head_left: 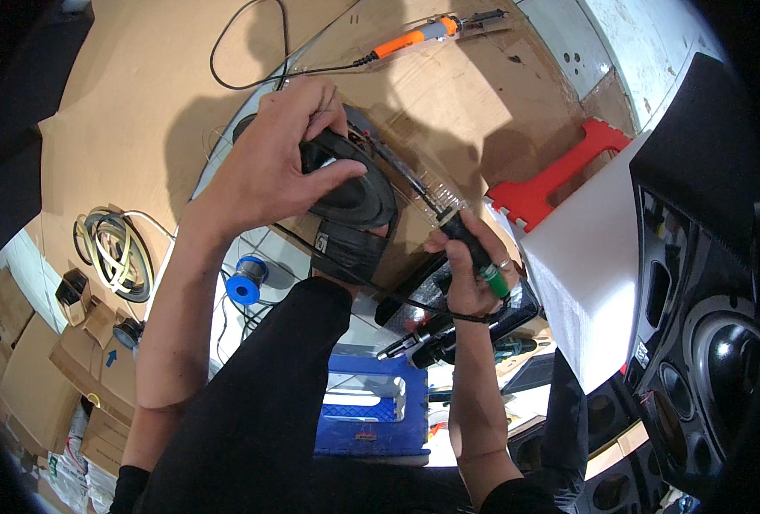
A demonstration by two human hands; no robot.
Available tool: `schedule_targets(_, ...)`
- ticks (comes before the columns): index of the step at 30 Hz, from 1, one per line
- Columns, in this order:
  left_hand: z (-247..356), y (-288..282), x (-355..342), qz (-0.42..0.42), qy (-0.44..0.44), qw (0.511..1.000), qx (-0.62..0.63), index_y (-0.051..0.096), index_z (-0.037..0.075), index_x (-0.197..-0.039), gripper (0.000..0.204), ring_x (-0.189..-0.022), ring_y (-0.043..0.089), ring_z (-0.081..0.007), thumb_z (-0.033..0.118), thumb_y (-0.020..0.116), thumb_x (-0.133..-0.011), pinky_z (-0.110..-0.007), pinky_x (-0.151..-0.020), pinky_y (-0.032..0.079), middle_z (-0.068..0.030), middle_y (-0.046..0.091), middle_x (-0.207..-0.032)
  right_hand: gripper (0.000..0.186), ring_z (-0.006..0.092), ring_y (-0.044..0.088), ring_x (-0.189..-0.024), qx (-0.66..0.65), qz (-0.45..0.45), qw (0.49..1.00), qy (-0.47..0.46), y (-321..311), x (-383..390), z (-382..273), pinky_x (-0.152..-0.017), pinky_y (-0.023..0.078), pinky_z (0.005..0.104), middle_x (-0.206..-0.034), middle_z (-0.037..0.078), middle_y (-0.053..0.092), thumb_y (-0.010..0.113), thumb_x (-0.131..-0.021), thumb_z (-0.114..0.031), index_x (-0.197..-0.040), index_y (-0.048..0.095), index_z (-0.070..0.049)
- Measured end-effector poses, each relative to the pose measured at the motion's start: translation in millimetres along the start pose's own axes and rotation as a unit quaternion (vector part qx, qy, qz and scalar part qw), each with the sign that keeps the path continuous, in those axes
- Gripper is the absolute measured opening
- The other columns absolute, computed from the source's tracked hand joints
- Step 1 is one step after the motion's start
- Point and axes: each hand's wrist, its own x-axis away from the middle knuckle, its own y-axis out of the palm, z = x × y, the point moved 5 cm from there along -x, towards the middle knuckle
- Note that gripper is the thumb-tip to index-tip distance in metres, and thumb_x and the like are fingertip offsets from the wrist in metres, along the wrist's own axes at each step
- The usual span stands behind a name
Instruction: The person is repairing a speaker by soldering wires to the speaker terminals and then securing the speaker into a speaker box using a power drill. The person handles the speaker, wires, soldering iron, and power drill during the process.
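Note:
Near the middle, my left hand [290,163] grips a black rounded part [345,193] with a curved rim, above my foot in a black wide-strapped sandal [345,248]. The fingers curl over its upper edge. My right hand [474,265] holds a soldering iron [455,227] by its black and green handle, its long metal shaft angled up-left toward the part beside my left fingers. Exact contact at the tip is unclear. The iron's dark cord runs across below both hands. A blue solder spool [244,283] lies left of my leg.
Cardboard [123,103] carries an orange-handled iron [405,38] and coiled cable [110,253]. A red plastic piece [551,176] and white foam [581,274] lie right, beside black speaker cabinets [705,377]. Below are dark tools [440,334] and a blue plastic stool [371,411]; boxes [20,368] stand lower left.

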Motion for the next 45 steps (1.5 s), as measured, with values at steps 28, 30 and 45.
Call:
schedule_targets(28, 2, -1, -2, -0.007, 0.000, 1.000, 0.000, 0.037, 0.011, -0.088, 0.053, -0.091, 0.055, -0.0228, 0.012, 0.088, -0.074, -0.034, -0.083, 0.046, -0.0071, 0.055, -0.096, 0.035, 0.0206, 0.075, -0.081, -0.043, -0.046, 0.998, -0.030, -6, -1, -12, -0.072, 0.061, 0.0319, -0.094, 0.018, 0.075, 0.074, -0.092, 0.000, -0.126, 0.067, -0.003)
schedule_targets(30, 3, -1, -3, -0.002, 0.008, 1.000, 0.002, 0.037, 0.011, -0.088, 0.053, -0.090, 0.056, -0.0234, 0.012, 0.088, -0.075, -0.035, -0.082, 0.046, -0.0070, 0.055, -0.096, 0.034, 0.0203, 0.075, -0.080, -0.063, -0.046, 0.997, -0.023, -1, -5, -14, -0.073, 0.061, 0.0322, -0.093, 0.017, 0.076, 0.076, -0.091, -0.001, -0.123, 0.068, -0.004)
schedule_targets(45, 5, 0, -3, 0.067, 0.011, 0.997, 0.029, 0.035, 0.010, -0.087, 0.059, -0.090, 0.054, -0.0224, 0.014, 0.092, -0.072, -0.034, -0.083, 0.048, -0.0093, 0.053, -0.097, 0.030, 0.0219, 0.074, -0.079, -0.091, -0.038, 0.994, -0.053, -4, -16, -10, -0.071, 0.061, 0.0345, -0.092, 0.019, 0.075, 0.073, -0.095, -0.004, -0.124, 0.066, -0.002)
